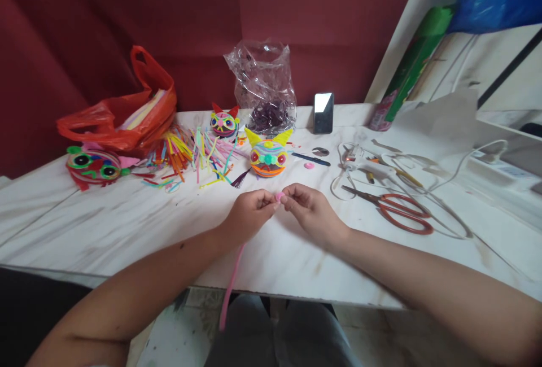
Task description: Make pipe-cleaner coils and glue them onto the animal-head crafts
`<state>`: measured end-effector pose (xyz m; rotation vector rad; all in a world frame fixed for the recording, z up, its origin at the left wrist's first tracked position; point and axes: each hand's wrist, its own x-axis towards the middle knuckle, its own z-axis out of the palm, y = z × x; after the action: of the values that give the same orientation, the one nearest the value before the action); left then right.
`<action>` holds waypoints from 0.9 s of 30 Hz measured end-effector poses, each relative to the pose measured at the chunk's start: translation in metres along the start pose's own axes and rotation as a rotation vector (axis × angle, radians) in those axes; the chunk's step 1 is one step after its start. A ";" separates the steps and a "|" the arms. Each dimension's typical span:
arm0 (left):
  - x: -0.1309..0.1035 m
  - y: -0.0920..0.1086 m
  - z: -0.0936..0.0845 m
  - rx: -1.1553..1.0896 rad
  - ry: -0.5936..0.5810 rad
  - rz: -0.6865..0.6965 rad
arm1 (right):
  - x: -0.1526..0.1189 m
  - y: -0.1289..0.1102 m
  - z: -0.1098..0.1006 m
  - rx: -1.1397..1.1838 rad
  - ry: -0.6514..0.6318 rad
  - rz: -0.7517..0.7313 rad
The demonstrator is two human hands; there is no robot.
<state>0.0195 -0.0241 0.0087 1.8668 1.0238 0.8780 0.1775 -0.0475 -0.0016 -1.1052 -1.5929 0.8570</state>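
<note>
Between my two hands, over the middle of the marbled table (pixel 178 243), is a small pink coil (pixel 279 196). My left hand (pixel 253 213) pinches it from the left, and a pink fuzzy strip (pixel 232 288) hangs from below that hand past the table's front edge. From the right, my right hand (pixel 310 212) holds the coil between thumb and fingers. Just beyond the hands sits a striped animal head (pixel 268 155) with yellow ears and red eyes. A separate pink coil (pixel 309 166) lies to its right.
Red-handled scissors (pixel 404 213), a glue gun (pixel 368 166) and cables lie at right. Cut fuzzy strips (pixel 207 155), two more animal heads (pixel 95 166) (pixel 224 123) and a red bag (pixel 122 116) are at left. A phone (pixel 323 113) and a clear bag (pixel 269 84) stand behind.
</note>
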 end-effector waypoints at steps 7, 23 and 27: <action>0.004 -0.011 -0.004 0.296 0.022 0.228 | 0.005 0.001 -0.011 -0.377 -0.102 -0.264; 0.000 0.000 -0.004 0.030 0.115 0.140 | 0.002 0.000 -0.004 0.043 -0.082 -0.039; -0.001 0.000 0.001 -0.028 0.110 0.092 | -0.002 0.003 0.003 0.018 0.029 -0.027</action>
<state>0.0202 -0.0256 0.0084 1.8711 0.9927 1.0542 0.1758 -0.0481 -0.0054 -1.0768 -1.5695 0.8327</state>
